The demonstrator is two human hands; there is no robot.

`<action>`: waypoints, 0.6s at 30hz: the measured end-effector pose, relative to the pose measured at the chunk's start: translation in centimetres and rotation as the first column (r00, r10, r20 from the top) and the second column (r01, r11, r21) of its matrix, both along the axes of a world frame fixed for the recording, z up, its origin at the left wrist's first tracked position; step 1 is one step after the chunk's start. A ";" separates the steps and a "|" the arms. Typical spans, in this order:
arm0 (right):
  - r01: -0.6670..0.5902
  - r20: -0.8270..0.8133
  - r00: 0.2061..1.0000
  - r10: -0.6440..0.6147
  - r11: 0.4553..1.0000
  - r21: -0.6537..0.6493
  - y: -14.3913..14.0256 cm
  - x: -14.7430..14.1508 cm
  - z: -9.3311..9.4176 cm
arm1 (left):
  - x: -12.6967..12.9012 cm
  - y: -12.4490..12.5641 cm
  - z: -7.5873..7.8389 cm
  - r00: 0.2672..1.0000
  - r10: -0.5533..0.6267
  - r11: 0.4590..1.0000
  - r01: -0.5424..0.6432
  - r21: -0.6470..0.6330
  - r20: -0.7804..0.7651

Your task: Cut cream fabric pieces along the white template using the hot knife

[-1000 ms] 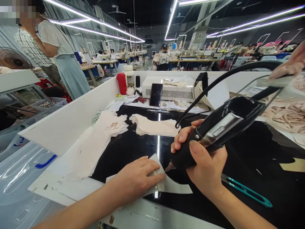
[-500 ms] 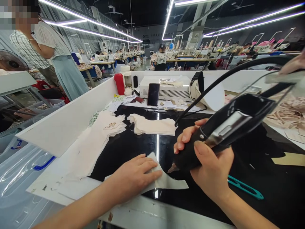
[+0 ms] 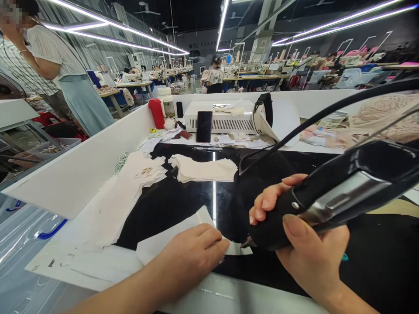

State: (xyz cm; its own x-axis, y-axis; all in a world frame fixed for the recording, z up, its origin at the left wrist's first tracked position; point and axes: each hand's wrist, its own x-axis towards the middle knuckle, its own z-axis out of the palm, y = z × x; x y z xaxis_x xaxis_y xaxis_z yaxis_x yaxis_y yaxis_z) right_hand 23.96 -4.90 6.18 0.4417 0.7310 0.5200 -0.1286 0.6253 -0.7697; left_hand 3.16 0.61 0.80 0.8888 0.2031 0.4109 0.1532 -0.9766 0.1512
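A person (image 3: 49, 65) in a light top stands far off to the left, past the white wall (image 3: 81, 174) of the desk (image 3: 183, 196). By that wall, on the left side of the desk, lies a spread of white cloth (image 3: 124, 196). A red bottle (image 3: 156, 113) stands in the back left corner. A stack of cloth (image 3: 203, 169) lies in the middle, and behind it a phone (image 3: 204, 126) leans on a white box (image 3: 222, 120) at the back edge.

At the front edge, the left hand (image 3: 193, 257) lies flat with fingers together, pressing down a white piece (image 3: 170, 235). Just to the right, the right hand (image 3: 307, 248) is closed around a black tool (image 3: 327, 196). The tool's tip touches the piece's right end. A black cord (image 3: 327, 111) runs up from the tool to the right.
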 end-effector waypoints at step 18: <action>-0.016 -0.036 0.999 0.016 1.000 -0.005 0.7 -0.7 0.3 | -0.6 -0.5 -0.5 1.000 0.016 1.000 -0.016 -0.002 -0.009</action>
State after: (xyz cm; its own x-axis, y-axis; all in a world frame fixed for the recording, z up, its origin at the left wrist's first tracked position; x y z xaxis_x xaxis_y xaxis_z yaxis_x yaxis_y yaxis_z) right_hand 23.24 -4.20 6.51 0.4479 0.7412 0.5000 -0.1663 0.6185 -0.7680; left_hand 2.52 0.15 0.35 0.8891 0.2177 0.4026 0.1698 -0.9737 0.1516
